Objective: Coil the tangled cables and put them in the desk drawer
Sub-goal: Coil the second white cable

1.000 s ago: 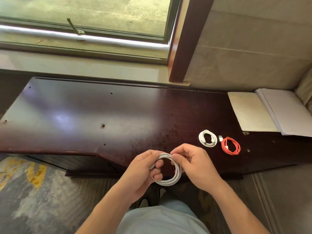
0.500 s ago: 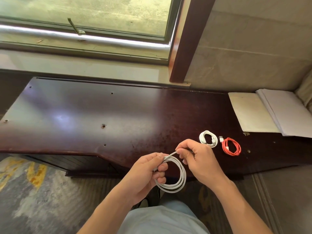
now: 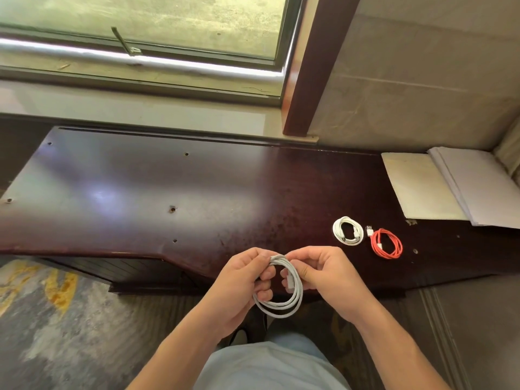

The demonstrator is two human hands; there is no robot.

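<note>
A white cable (image 3: 284, 306) hangs as a coil of several loops in front of the dark wooden desk (image 3: 157, 198), just below its front edge. My left hand (image 3: 239, 285) grips the coil's left side, fingers curled through the loops. My right hand (image 3: 323, 273) pinches the top right of the coil, where the white plug end sits by the thumb. On the desk to the right lie a small coiled white cable (image 3: 347, 231) and a coiled orange cable (image 3: 387, 243), side by side and apart. No drawer is in view.
A cream sheet (image 3: 416, 187) and a white stack of papers (image 3: 478, 184) lie at the desk's right end. A window and sill run behind the desk. A wooden post (image 3: 312, 66) stands at the back. Patterned carpet lies to the lower left.
My right hand drew the cable end out to the right, then came back against the coil. The plug end now lies on the loops.
</note>
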